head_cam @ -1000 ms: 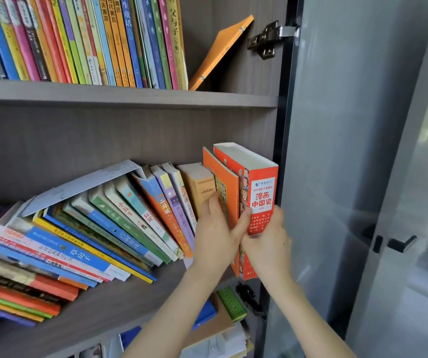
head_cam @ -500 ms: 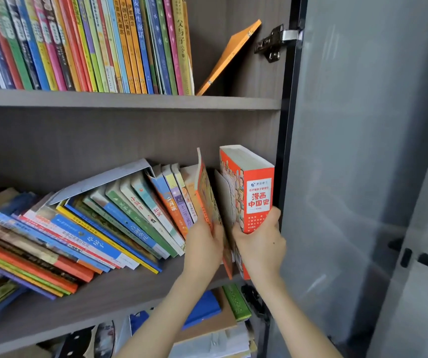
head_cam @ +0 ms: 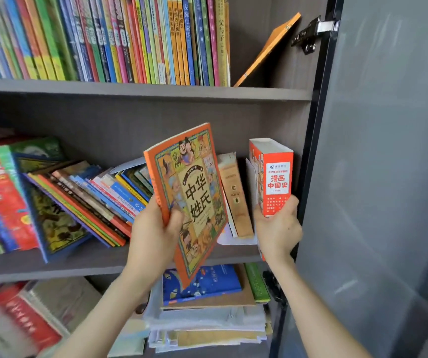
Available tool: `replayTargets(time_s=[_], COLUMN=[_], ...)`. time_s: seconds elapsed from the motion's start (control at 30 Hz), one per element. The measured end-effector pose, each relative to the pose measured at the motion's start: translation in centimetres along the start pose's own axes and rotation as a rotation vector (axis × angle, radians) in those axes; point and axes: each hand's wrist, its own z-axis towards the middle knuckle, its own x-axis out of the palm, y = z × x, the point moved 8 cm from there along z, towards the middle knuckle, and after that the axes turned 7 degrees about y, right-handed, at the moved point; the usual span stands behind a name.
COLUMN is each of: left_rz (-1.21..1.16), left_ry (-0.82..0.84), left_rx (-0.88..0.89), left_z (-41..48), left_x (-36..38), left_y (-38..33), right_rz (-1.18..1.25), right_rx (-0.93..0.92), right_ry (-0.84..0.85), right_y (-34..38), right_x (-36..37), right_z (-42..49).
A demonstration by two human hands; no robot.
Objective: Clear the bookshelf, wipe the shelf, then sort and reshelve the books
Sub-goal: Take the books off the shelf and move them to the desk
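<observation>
The left hand [head_cam: 153,233] grips a thin orange paperback with a cartoon-figure cover and large black characters [head_cam: 189,197]. The thumb is pressed on the front cover near its lower left edge, and the other fingers are curled behind it. The book is out in front of the grey wooden middle shelf [head_cam: 78,262], tilted with its top leaning left. Its lower corner hangs below the shelf's front edge, over a blue book [head_cam: 207,282] lying flat on the stack underneath.

The right hand [head_cam: 279,228] is wrapped round the lower part of a thick orange-red book with a white spine label and red characters [head_cam: 276,177]. This book stands upright at the right end of the same shelf, close to the cabinet's side wall. The hand hides most of its bottom edge.

Between the two grips a tan, worn book [head_cam: 236,197] leans left on the shelf. Left of the left hand, a row of colourful thin books [head_cam: 91,202] slumps over to the left.

Above both hands, upright picture books [head_cam: 117,40] pack the upper shelf, with a thin orange book [head_cam: 269,47] propped aslant at its right end. A frosted grey cabinet door [head_cam: 388,177] stands open to the right of the right hand.
</observation>
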Motion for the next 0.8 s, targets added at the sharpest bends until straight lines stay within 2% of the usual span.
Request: replayTargets(time_s=[0.2,0.33,0.5,0.8], left_rz=[0.017,-0.074,-0.153,-0.165], left_ry=[-0.068,-0.091,-0.083,0.027], left_rx=[-0.162,-0.222,-0.275,-0.389], left_z=[-2.6,-3.6,-6.1,-17.0], left_x=[-2.8,-3.7,-5.1,-13.2], left_y=[2.7,3.1,3.0,2.8], right_rz=[0.015,0.010,0.047,0.074], right_rx=[-0.010,-0.081,-0.078,-0.331], right_ry=[-0.030,-0.109,-0.155,0.040], right_y=[0.4,1.5,3.1,10.6], right_x=[-2.2,-6.4,-13.1,-19.0], right_z=[-1.4,-4.5,-7.6,-22.1])
